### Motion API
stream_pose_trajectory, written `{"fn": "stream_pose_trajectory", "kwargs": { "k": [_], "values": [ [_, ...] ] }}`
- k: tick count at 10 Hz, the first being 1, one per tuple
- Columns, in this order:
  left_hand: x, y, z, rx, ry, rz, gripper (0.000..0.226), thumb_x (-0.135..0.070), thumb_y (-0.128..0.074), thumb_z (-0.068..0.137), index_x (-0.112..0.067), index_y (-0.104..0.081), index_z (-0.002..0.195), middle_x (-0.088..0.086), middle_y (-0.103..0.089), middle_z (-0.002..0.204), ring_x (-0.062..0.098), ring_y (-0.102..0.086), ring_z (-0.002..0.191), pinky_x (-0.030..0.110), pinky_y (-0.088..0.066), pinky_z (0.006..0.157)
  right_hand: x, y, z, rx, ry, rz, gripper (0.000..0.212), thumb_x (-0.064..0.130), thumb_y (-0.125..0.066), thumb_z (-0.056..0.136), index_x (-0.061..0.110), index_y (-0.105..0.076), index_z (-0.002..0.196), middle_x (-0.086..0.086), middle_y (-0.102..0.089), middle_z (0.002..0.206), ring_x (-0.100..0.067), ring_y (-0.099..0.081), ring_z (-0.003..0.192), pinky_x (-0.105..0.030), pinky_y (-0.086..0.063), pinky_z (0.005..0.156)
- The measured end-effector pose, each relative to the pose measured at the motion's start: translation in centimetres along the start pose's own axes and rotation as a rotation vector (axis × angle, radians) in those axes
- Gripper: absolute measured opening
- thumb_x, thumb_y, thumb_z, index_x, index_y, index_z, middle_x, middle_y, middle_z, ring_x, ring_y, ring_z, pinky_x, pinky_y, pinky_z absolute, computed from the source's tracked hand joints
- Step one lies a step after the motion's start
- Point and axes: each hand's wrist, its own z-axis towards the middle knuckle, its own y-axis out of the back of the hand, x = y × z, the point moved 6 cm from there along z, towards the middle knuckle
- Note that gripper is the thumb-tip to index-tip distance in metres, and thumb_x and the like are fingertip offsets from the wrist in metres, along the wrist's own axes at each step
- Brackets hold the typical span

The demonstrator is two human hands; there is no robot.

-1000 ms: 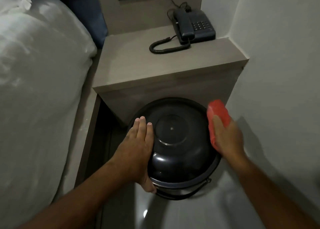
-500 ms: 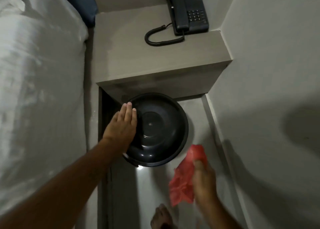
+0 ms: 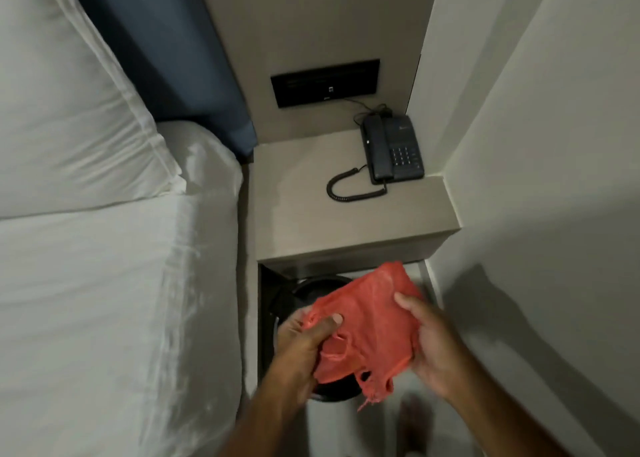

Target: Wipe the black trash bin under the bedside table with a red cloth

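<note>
Both hands hold the red cloth (image 3: 367, 325) between them, above the floor. The left hand (image 3: 304, 344) has its grip closed on the cloth's left edge, the thumb pressed on top of the fabric and the fingers curled under it. The right hand (image 3: 431, 346) has its grip closed on the right edge, the thumb on top near the upper corner and the palm behind the cloth. The cloth is spread loosely between the two grips, wrinkled, thin and coarse in weave, with frayed threads and small tears hanging from its lower edge. Directly below and behind the cloth sits the black trash bin (image 3: 304, 292), mostly covered by the fabric and the left hand; only part of its dark round rim shows at the upper left and a sliver at the bottom. The bin stands on the floor, partly under the front edge of the counter (image 3: 298, 214), between the bed (image 3: 104, 283) and the wall (image 3: 554, 214). On the counter's far right corner rests a dark telephone (image 3: 394, 152), its coiled cord looping to the left.
</note>
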Motion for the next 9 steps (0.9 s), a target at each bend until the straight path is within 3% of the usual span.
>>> {"fn": "stream_pose_trajectory", "kwargs": {
  "k": [1,2,3,4,5,6,7,8,9],
  "values": [
    [-5.3,0.9,2.7,-0.102,-0.126,0.186,0.044,-0.001,-0.083,0.070,-0.004,-0.061,0.109,0.023,-0.075,0.098,0.040,-0.073,0.080,0.061,-0.059,0.077,2.9,0.4,4.5,-0.142,0.098,-0.326,0.016,0.025,-0.065,0.094,0.015,-0.078,0.097,-0.014,-0.079,0.100,-0.027,-0.076,0.087,-0.037,-0.056,0.074],
    [-9.9,1.3,6.3,-0.189,-0.214,0.254,0.048,-0.002,-0.083,0.073,-0.014,-0.057,0.111,0.015,-0.074,0.097,0.034,-0.075,0.075,0.054,-0.062,0.069,5.1,-0.6,9.9,-0.179,0.155,-0.542,0.011,0.019,-0.064,0.096,0.014,-0.074,0.094,-0.010,-0.077,0.086,-0.026,-0.071,0.080,-0.038,-0.057,0.069],
    [-12.5,0.3,11.2,-0.209,-0.244,0.315,0.048,0.001,-0.079,0.076,-0.021,-0.053,0.110,0.014,-0.073,0.099,0.035,-0.075,0.073,0.058,-0.061,0.068,7.4,-2.4,14.3,-0.222,0.217,-0.635,0.029,0.008,-0.067,0.092,0.021,-0.053,0.114,0.000,-0.067,0.098,-0.018,-0.070,0.083,-0.036,-0.061,0.066],
    [-13.8,-0.1,15.4,-0.243,-0.277,0.329,0.049,0.010,-0.073,0.078,-0.029,-0.052,0.098,0.011,-0.070,0.098,0.036,-0.075,0.068,0.059,-0.060,0.059,8.5,-5.0,18.1,-0.163,0.224,-0.734,0.027,0.000,-0.066,0.089,0.026,-0.059,0.092,-0.006,-0.068,0.096,-0.021,-0.071,0.070,-0.036,-0.062,0.056],
    [-14.2,0.4,20.1,-0.275,-0.293,0.372,0.057,0.012,-0.071,0.079,-0.022,-0.050,0.119,0.015,-0.068,0.109,0.040,-0.073,0.082,0.061,-0.060,0.069,6.7,-6.0,22.1,-0.084,0.114,-0.741,0.024,0.004,-0.068,0.089,0.015,-0.070,0.110,-0.013,-0.071,0.111,-0.024,-0.072,0.087,-0.038,-0.063,0.077],
    [-14.0,1.7,23.6,-0.262,-0.289,0.407,0.086,0.016,-0.068,0.077,-0.021,-0.032,0.147,0.012,-0.065,0.116,0.036,-0.069,0.099,0.057,-0.058,0.081,4.9,-6.3,25.1,-0.041,0.009,-0.718,0.052,0.011,-0.068,0.090,0.009,-0.053,0.139,-0.010,-0.062,0.133,-0.024,-0.065,0.110,-0.035,-0.057,0.090],
    [-14.1,3.7,24.6,-0.345,-0.264,0.539,0.083,0.004,-0.069,0.080,-0.017,-0.029,0.150,0.010,-0.056,0.128,0.027,-0.062,0.104,0.044,-0.057,0.085,3.7,-6.1,26.2,-0.001,-0.039,-0.838,0.062,0.009,-0.064,0.088,0.015,-0.044,0.147,-0.003,-0.054,0.139,-0.023,-0.060,0.117,-0.031,-0.053,0.088],
    [-15.2,4.5,23.7,-0.385,-0.328,0.763,0.073,-0.010,-0.067,0.086,-0.009,-0.030,0.149,0.017,-0.049,0.143,0.031,-0.054,0.123,0.047,-0.046,0.104,4.2,-6.2,25.7,-0.028,-0.013,-1.217,0.044,0.014,-0.056,0.085,0.013,-0.059,0.129,-0.016,-0.060,0.131,-0.035,-0.062,0.112,-0.044,-0.054,0.096],
    [-18.2,3.2,20.3,-0.343,-0.472,0.982,0.070,-0.019,-0.063,0.090,-0.002,-0.029,0.149,0.021,-0.039,0.150,0.035,-0.039,0.137,0.045,-0.034,0.114,7.4,-7.8,23.3,-0.155,0.198,-1.597,0.042,0.029,-0.054,0.090,0.014,-0.057,0.130,-0.015,-0.054,0.136,-0.037,-0.054,0.122,-0.043,-0.048,0.102]
  ]
}}
